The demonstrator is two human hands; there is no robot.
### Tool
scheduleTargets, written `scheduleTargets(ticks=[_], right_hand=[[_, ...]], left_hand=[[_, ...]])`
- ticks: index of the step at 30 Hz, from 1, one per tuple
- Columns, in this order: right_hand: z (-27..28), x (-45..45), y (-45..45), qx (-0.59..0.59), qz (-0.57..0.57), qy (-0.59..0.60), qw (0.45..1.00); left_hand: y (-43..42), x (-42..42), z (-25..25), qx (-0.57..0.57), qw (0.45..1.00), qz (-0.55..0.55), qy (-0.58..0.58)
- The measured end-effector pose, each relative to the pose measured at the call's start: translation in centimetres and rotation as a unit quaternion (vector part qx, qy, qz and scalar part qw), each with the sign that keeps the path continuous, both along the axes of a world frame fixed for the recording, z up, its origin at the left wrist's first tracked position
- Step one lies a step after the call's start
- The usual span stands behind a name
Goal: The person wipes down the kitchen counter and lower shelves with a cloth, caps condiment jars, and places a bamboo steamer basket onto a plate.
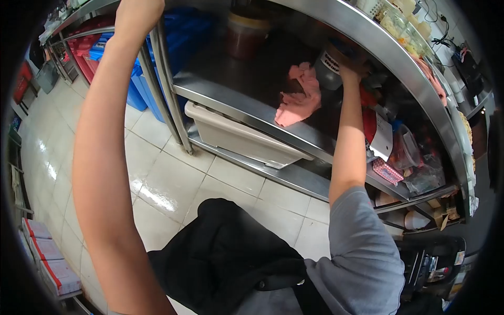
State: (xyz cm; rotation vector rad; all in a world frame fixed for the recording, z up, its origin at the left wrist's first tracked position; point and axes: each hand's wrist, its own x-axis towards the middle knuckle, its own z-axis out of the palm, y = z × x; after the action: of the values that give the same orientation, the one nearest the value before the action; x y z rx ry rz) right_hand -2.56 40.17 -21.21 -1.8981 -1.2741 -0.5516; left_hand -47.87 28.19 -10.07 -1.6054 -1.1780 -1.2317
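Observation:
Reaching into the steel shelf, my right hand is at the right side of a tub with a white label and dark lettering. The fingers lie in shadow, but they seem closed on the tub's rim. A crumpled pink cloth lies on the shelf just left of this tub. My left hand is up at the counter's edge, at the top of the view. Its fingers are cut off by the frame, so what it touches is hidden.
A lidded tub of reddish contents stands deeper on the shelf. Below is a beige plastic bin. Blue crates are left of the table leg. Packages and clear containers crowd the shelf's right end. Boxes sit at lower left.

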Motion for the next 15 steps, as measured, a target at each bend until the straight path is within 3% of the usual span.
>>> scheduleTargets(ticks=[1,4,6,8,10,15], right_hand=[[-1.2,1.7,2.5,0.075,-0.051,0.02,0.996],[-2.3,5.1,6.3,0.161,0.074,0.046,0.983],[-1.4,4.1,6.6,0.083,0.23,0.036,0.969],[-1.5,2.2,8.0,0.072,0.212,-0.013,0.975],[-0.3,-2.4,7.1,0.097,0.126,-0.117,0.98],[1.3,-5.3,10.0,0.02,0.211,-0.133,0.968]], left_hand=[[-0.6,0.2,0.2,-0.034,0.999,-0.002,-0.007],[-0.4,0.0,0.5,-0.053,0.998,-0.009,-0.018],[-0.7,-0.1,0.6,-0.057,0.998,-0.026,-0.012],[-0.9,0.7,0.4,-0.028,0.999,-0.018,-0.016],[0.0,0.0,0.4,-0.028,0.999,-0.006,-0.014],[-0.2,0.4,0.5,-0.052,0.998,-0.016,-0.029]])
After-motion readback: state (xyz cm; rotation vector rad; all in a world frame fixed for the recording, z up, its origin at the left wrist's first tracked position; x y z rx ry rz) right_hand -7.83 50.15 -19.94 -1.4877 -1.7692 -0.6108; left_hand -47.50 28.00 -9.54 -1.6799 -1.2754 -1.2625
